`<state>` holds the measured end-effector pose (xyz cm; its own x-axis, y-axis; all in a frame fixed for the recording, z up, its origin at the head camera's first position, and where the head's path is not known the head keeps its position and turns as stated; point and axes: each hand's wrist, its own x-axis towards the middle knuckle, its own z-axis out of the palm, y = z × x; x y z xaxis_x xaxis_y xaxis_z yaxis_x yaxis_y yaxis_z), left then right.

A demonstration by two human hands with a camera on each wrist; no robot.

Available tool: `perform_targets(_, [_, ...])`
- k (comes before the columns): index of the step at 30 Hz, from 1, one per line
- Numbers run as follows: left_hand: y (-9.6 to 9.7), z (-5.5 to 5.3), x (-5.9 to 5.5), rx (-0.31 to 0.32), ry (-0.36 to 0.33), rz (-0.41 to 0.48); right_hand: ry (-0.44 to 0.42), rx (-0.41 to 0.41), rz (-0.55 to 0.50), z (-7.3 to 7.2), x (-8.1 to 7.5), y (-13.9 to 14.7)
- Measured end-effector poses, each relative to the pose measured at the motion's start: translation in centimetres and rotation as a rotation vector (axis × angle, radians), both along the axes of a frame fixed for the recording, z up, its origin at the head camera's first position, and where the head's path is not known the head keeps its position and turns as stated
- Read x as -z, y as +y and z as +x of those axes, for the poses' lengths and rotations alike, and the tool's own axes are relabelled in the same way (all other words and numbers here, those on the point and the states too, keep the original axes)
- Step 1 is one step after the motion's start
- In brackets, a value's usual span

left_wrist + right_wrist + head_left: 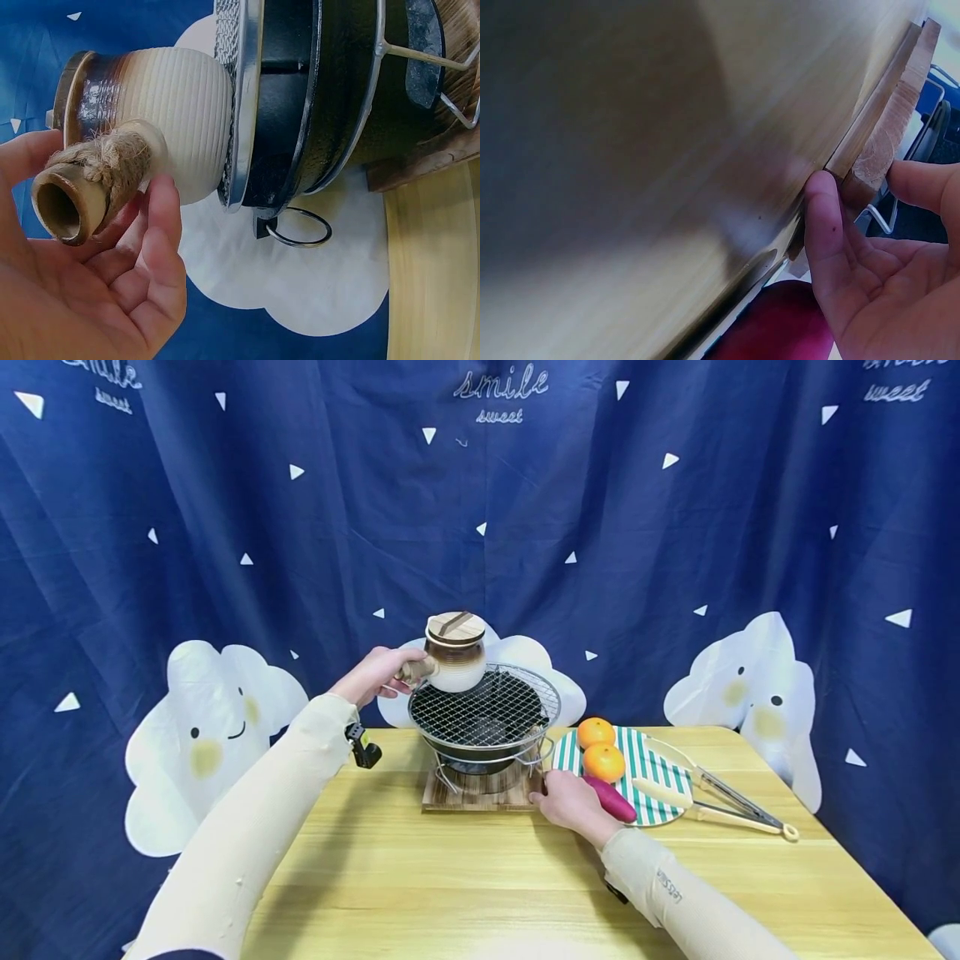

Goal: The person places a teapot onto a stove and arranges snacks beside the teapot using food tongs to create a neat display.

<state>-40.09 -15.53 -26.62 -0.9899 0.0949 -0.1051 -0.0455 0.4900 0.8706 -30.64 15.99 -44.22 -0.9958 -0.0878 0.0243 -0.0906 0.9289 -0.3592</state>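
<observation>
Only the left wrist view shows the hollow end (57,211) of the twine-wrapped handle (124,161) on the pot (191,112); only the head view shows the oranges (603,763). The left grip (380,675) is clamped round that handle, with the pot over the grill mesh (495,706); the right grip (570,802) pinches a corner of the wooden board (483,800).

"smile sweet" on blue curtain (517,493); "let's" on right sleeve (684,893)

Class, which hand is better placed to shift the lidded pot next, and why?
Probably the left hand: it holds the pot by its handle, while the right hand grips the wooden board under the grill.
</observation>
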Motion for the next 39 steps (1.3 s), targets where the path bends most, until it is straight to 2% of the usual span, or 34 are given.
perform_targets(8, [-0.6, 0.1, -0.1, 0.001, 0.001, 0.004, 0.012, 0.004, 0.005, 0.0, 0.1, 0.0])
perform_targets(14, [-1.1, 0.4, -0.4, -0.029, -0.008, 0.026, -0.007, 0.013, 0.002, 0.0, 0.2, 0.0])
perform_targets(26, [-2.5, 2.7, -0.5, -0.041, -0.020, 0.060, -0.011, 0.005, -0.003, -0.1, 0.2, -0.1])
perform_targets(33, [-3.6, 4.0, 0.1, -0.057, -0.018, 0.063, -0.010, -0.005, -0.011, 0.0, 0.0, -0.1])
perform_targets(39, [-4.4, 4.7, 1.1, -0.069, -0.022, 0.084, -0.006, 0.000, -0.006, 0.0, 0.1, 0.0])
